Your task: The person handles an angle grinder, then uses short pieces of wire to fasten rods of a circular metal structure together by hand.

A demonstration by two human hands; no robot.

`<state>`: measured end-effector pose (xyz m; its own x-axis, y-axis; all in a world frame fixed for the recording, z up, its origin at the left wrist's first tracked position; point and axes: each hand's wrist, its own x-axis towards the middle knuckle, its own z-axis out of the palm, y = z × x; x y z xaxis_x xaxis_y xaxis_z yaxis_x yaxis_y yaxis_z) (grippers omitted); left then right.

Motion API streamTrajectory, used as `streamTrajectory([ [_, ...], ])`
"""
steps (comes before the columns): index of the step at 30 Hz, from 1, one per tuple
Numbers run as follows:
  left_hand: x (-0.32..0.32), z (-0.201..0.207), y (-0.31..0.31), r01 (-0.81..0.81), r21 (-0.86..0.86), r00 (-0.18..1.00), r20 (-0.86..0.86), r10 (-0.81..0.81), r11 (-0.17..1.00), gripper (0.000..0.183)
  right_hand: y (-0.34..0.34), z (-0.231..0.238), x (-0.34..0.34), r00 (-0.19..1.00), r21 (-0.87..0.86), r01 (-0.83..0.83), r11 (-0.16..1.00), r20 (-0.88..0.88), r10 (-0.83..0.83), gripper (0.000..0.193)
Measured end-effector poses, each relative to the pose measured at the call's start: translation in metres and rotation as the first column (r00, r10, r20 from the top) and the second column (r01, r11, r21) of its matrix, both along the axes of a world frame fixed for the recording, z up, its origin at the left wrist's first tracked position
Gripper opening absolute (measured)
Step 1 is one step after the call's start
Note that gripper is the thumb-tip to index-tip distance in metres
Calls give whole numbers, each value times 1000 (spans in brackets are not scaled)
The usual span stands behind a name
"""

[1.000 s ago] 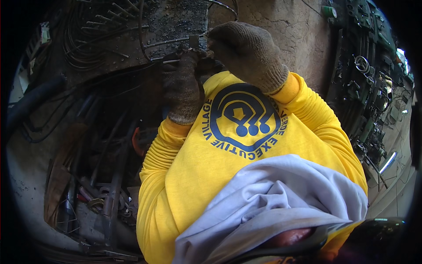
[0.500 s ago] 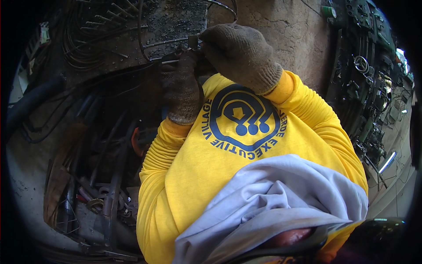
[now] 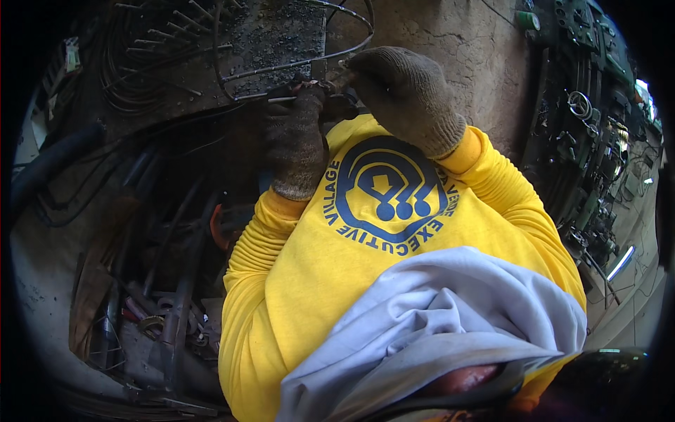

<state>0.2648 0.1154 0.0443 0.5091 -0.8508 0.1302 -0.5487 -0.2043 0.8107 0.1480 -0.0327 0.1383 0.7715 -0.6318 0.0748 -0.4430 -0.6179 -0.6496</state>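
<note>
My left hand [image 3: 297,137], in a dark knit work glove, is closed around a dark object [image 3: 341,107] whose end sticks out toward my right hand. A thin pale rod [image 3: 281,99] shows beside its fingers on the left. My right hand [image 3: 409,91], gloved in brown knit, has its fingers pinched together just to the right. A small brownish bit [image 3: 342,77] shows at its fingertips, too small to name. Just beyond both hands lies a bent metal hoop [image 3: 299,67] of thin rod, over the edge of a gritty dark work surface [image 3: 271,39].
Several metal rods [image 3: 176,29] and coiled wire [image 3: 119,77] lie at the far left. Dark metal bars [image 3: 184,295] and scrap fill the space left of my body. Greenish machinery [image 3: 580,119] with a ring-shaped handle stands along the right. Bare brownish floor [image 3: 450,35] shows ahead.
My right hand has shifted slightly right and down, away from my left. The small flat square piece between the hands no longer shows there. The hoop has shifted slightly.
</note>
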Motion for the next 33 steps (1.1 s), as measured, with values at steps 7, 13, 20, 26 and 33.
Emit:
streamTrajectory([
  [7, 1, 13, 1, -69, 32, 991, 120, 64, 997, 32, 0, -4, 5, 999, 16, -35, 999, 9, 35, 17],
  [13, 3, 17, 2, -88, 64, 985, 155, 77, 994, 38, 0, -6, 8, 998, 18, -57, 998, 40, 57, 17],
  [20, 1, 24, -2, -44, 42, 996, 75, 41, 998, 40, -5, -11, 14, 995, -32, -72, 997, 69, 75, 17],
  [26, -3, 25, -6, -79, 30, 987, 143, 74, 996, 42, -5, -13, 18, 991, -80, -102, 992, 74, 108, 16],
  [33, -9, 28, -7, -114, 144, 978, 192, 85, 983, 32, -10, -4, 2, 977, -120, -201, 972, -92, 191, 15],
])
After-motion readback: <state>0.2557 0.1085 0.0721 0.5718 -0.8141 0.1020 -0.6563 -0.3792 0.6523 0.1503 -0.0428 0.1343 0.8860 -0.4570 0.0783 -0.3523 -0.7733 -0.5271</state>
